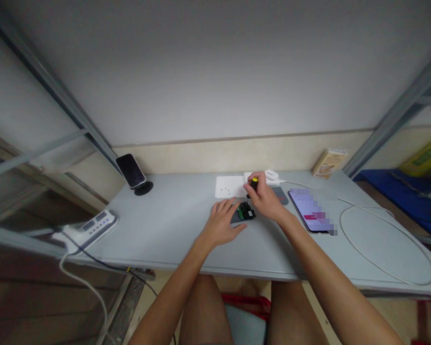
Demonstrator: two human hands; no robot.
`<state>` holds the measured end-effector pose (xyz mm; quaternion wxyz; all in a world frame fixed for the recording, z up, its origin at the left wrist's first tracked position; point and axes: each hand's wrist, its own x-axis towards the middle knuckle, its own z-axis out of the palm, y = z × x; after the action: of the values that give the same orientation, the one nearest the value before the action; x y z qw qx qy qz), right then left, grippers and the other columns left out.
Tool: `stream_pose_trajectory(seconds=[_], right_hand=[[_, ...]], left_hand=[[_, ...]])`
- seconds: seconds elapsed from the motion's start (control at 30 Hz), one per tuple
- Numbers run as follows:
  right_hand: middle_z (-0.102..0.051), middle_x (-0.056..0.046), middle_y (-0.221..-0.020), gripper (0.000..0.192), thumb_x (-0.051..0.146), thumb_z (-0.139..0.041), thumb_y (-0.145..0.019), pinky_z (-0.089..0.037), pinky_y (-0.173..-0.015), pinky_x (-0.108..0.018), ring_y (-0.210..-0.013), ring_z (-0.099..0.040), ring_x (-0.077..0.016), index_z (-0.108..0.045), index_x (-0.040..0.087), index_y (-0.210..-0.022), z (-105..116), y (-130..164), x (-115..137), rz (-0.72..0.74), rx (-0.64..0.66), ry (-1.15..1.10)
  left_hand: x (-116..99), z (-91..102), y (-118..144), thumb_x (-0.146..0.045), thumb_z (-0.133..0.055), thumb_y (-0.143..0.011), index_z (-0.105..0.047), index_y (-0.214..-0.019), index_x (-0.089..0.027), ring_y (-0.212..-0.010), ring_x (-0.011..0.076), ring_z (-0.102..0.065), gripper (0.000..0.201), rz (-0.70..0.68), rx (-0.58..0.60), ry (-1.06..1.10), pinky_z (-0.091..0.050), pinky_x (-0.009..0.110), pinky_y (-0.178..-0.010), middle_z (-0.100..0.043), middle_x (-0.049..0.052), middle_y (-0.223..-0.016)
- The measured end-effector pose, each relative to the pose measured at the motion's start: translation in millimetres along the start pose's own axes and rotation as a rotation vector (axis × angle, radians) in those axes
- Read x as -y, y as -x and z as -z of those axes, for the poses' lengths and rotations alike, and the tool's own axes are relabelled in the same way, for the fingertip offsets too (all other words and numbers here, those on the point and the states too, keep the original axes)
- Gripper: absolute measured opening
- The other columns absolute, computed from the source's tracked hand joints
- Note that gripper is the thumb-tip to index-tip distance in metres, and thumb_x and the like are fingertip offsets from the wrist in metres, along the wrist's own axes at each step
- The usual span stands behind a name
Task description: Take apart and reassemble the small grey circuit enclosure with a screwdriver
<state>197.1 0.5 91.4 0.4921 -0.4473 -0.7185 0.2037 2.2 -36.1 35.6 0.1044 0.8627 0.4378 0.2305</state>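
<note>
A small dark electronic device (247, 213) with a green circuit board exposed lies on the grey tabletop. My left hand (221, 224) holds it at its left side, index finger along the upper edge and thumb by the lower edge. My right hand (264, 199) is wrapped around a screwdriver (254, 183) with a black and yellow handle, held upright over the device's upper right part. The screwdriver's tip is too small to make out. Just behind the device, a white sheet (228, 184) carries several tiny dark pieces, probably screws.
A lit phone (311, 211) and a coiled white cable (345, 239) lie to the right. Behind my right hand are a white adapter (272, 175) and a grey flat piece (280, 195). A small box (329, 163), a phone on a stand (130, 171) and a power strip (93, 230) stand farther out.
</note>
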Motion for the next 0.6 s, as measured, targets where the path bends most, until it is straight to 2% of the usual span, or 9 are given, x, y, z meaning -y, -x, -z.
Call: stream_pose_trajectory(seconds=[0.17, 0.27, 0.4, 0.53, 0.6], right_hand=[[-0.060, -0.003, -0.095, 0.021, 0.037, -0.064, -0.088, -0.047, -0.076, -0.033, -0.081, -0.054, -0.0186, -0.062, 0.025, -0.106, -8.9, -15.1, -15.7, -0.045, -0.060, -0.290], [-0.065, -0.003, -0.090, 0.022, 0.041, -0.067, -0.085, -0.047, -0.078, -0.036, -0.084, -0.058, -0.0212, -0.066, 0.025, -0.100, -8.8, -23.2, -26.7, -0.119, -0.005, -0.500], [-0.068, -0.005, -0.092, 0.025, 0.047, -0.065, -0.088, -0.048, -0.079, -0.037, -0.086, -0.062, -0.0226, -0.067, 0.025, -0.097, -10.0, -26.7, -33.1, -0.174, 0.039, -0.771], [-0.062, -0.001, -0.083, 0.024, 0.046, -0.078, -0.079, -0.046, -0.071, -0.033, -0.075, -0.057, -0.0189, -0.066, 0.025, -0.084, -8.5, -22.9, -31.9, -0.185, -0.033, -0.799], [-0.061, -0.001, -0.078, 0.027, 0.047, -0.078, -0.077, -0.046, -0.070, -0.034, -0.072, -0.056, -0.0195, -0.065, 0.026, -0.087, -6.0, -21.5, -31.0, -0.246, -0.008, -0.823]], left_hand=[[-2.1, -7.3, -27.2, -0.043, -0.068, -0.093, -0.049, -0.141, -0.024, -0.133, 0.0301, -0.052, 0.056, -0.068, 0.076, 0.086, -0.036, 0.049, -0.113, -0.061, 0.011, -0.140], [5.5, -12.0, -37.9, -0.040, -0.072, -0.090, -0.053, -0.136, -0.024, -0.129, 0.0293, -0.056, 0.052, -0.066, 0.114, 0.143, -0.038, 0.048, -0.111, -0.064, 0.009, -0.135], [15.2, -15.3, -45.8, -0.041, -0.078, -0.085, -0.055, -0.136, -0.023, -0.127, 0.0291, -0.059, 0.059, -0.115, 0.143, 0.197, -0.039, 0.047, -0.111, -0.066, 0.010, -0.134], [19.2, -18.2, -47.7, -0.043, -0.078, -0.085, -0.057, -0.135, -0.024, -0.126, 0.0296, -0.059, 0.058, -0.113, 0.144, 0.193, -0.041, 0.046, -0.109, -0.066, 0.010, -0.134], [20.1, -20.2, -47.2, -0.043, -0.079, -0.084, -0.057, -0.136, -0.024, -0.127, 0.0297, -0.059, 0.060, -0.089, 0.125, 0.207, -0.041, 0.046, -0.110, -0.066, 0.009, -0.136]])
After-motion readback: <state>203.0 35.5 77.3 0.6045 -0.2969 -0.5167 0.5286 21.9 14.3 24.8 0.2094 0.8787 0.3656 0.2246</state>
